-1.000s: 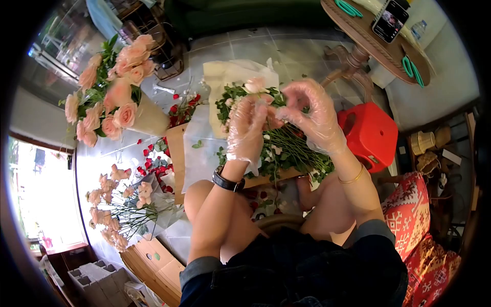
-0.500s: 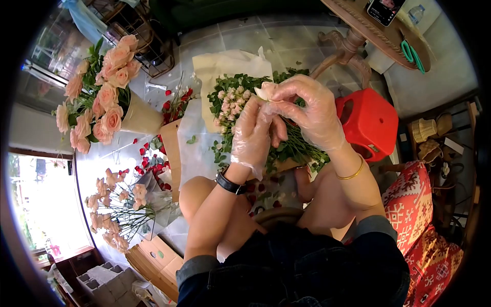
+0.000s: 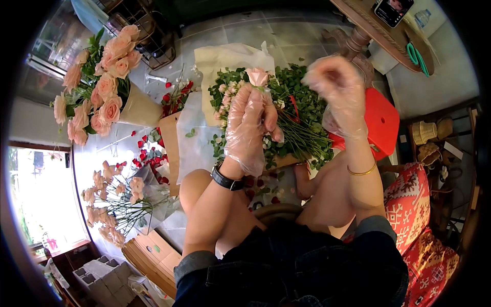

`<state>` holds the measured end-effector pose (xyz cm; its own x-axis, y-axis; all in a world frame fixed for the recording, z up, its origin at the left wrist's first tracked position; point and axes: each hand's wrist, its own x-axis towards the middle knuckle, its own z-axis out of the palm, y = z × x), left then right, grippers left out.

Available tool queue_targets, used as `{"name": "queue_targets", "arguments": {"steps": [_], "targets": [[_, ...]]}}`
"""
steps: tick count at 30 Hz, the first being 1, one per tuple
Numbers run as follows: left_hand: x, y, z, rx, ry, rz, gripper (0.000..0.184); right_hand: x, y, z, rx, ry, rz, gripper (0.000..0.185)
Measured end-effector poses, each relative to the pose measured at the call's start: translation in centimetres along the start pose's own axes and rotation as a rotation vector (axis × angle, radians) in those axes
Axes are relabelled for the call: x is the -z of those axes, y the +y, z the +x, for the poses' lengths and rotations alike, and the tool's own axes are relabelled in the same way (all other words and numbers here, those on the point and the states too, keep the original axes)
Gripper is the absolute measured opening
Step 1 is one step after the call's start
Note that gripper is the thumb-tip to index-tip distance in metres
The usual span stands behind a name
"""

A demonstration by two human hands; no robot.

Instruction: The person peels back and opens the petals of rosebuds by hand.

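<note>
A pale pink rose [image 3: 257, 77] stands upright at the top of my left hand [image 3: 250, 115], whose gloved fingers are closed round it just below the bloom. My right hand [image 3: 337, 92], in a clear plastic glove too, is raised to the right, apart from the rose. Its fingers look curled but are smeared by motion, so I cannot make out whether anything is in them. Below both hands lies a bunch of small pink roses [image 3: 225, 102] with green leaves and long stems [image 3: 307, 138]. A narrow red strip [image 3: 294, 108] shows among the stems.
A tall vase [image 3: 140, 107] of pink roses stands at left, with more cut roses [image 3: 110, 197] below it. Red petals [image 3: 148, 153] litter the floor near wrapping paper [image 3: 197, 138]. A red stool [image 3: 381, 125] and a table [image 3: 373, 33] with green-handled scissors [image 3: 417, 59] are at right.
My right hand has moved away from the rose, to the right. The rose stays in my left hand and its bloom now shows more fully.
</note>
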<state>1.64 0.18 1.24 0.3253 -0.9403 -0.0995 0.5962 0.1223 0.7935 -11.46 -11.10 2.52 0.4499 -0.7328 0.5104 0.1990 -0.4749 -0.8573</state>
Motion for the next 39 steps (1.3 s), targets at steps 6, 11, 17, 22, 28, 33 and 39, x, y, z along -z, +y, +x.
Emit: {"name": "queue_targets", "arguments": {"steps": [6, 11, 17, 22, 28, 33, 39], "targets": [[0.0, -0.3, -0.3, 0.057, -0.047, -0.009, 0.021, -1.3, -0.3, -0.4, 0.059, -0.217, -0.221, 0.034], [-0.5, -0.7, -0.5, 0.09, -0.04, 0.017, 0.021, -1.9, -0.8, -0.3, 0.202, -0.091, -0.171, 0.028], [-0.4, -0.8, -0.5, 0.096, -0.079, 0.029, 0.018, -1.5, -1.1, -0.7, 0.299, -0.117, -0.385, 0.017], [0.0, -0.6, -0.6, 0.107, -0.086, -0.011, 0.015, -1.8, -0.2, -0.4, 0.658, -0.214, -0.448, 0.02], [-0.3, -0.6, -0.9, 0.137, -0.038, -0.002, 0.016, -2.6, -0.3, -1.4, 0.547, -0.247, -0.336, 0.023], [-0.4, -0.2, -1.5, 0.131, -0.078, -0.057, 0.022, -2.9, -1.0, -2.1, 0.022, -0.144, 0.376, 0.019], [1.6, -0.9, -1.2, -0.012, -0.162, -0.102, 0.028, -0.6, -1.2, -1.2, 0.006, -0.1, 0.374, 0.013]]}}
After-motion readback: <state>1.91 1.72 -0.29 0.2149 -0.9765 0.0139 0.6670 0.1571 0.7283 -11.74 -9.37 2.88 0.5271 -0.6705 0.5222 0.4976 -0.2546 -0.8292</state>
